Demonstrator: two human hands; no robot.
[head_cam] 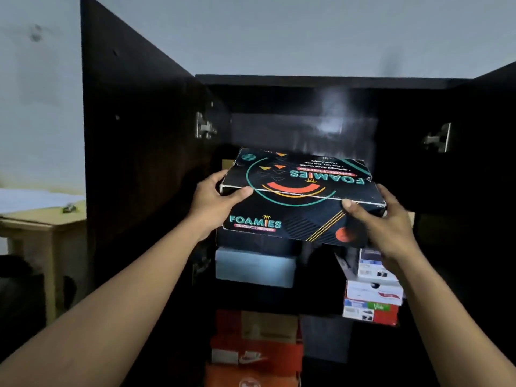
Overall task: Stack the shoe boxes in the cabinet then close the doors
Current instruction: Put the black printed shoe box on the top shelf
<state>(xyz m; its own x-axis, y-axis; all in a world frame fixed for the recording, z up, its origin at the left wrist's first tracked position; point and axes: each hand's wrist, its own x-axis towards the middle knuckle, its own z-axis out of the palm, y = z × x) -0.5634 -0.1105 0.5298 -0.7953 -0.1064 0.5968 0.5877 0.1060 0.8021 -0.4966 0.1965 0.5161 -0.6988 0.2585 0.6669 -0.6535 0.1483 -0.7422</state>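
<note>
I hold a black shoe box (pixel 296 191) printed "Foamies Skechers" at the mouth of a dark cabinet (pixel 321 81). My left hand (pixel 216 203) grips its left end, thumb on the lid edge. At the right front corner my right hand (pixel 382 227) grips it. The box is level with the top of the left stack, above a pale blue box (pixel 255 266). Both cabinet doors, the left door (pixel 134 149) and the right door (pixel 485 141), stand wide open.
Lower in the left stack sit orange boxes (pixel 255 350). A right-hand stack of white and red boxes (pixel 372 300) stands beside it. A tan wooden table (pixel 36 222) with papers is left of the cabinet, against a pale wall.
</note>
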